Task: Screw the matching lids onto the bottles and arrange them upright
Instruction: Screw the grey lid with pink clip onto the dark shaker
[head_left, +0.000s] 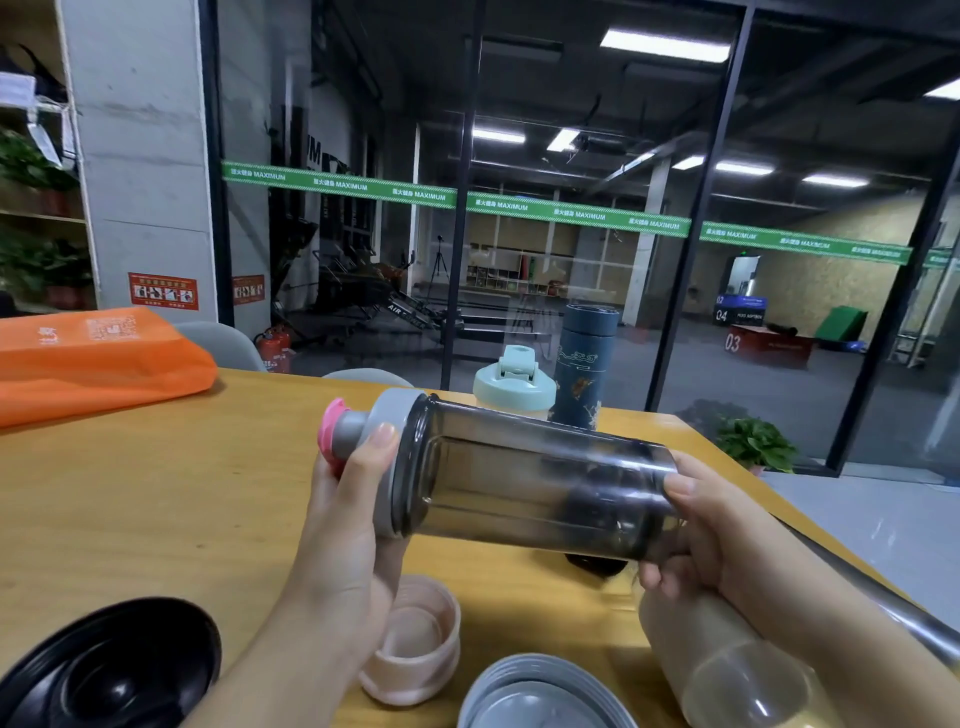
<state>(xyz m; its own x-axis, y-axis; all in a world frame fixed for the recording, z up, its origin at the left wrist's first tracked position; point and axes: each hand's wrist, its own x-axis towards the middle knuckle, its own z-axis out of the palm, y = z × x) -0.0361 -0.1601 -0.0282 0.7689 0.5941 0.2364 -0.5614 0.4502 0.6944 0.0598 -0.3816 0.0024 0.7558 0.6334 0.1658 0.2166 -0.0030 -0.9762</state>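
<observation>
A: Smoky bottle (540, 483) was held sideways above the desk (156, 493). Right hand (727, 530) gripped its base; left hand (348, 499) curled round the grey lid (395, 457) with the pink spout.

B: Threads seated?

A: Couldn't tell; lid looked square on the neck. Best practice, I judged: hold the base still, turn only the lid, stop at firm resistance. Then stand it beyond, beside the mint-lidded bottle (514, 384) and blue flask (584, 364).

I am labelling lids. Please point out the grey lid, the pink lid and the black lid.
grey lid (387, 467): head view, its side rim.
pink lid (415, 642): head view, its open inside.
black lid (111, 670): head view, its inner face.
</observation>
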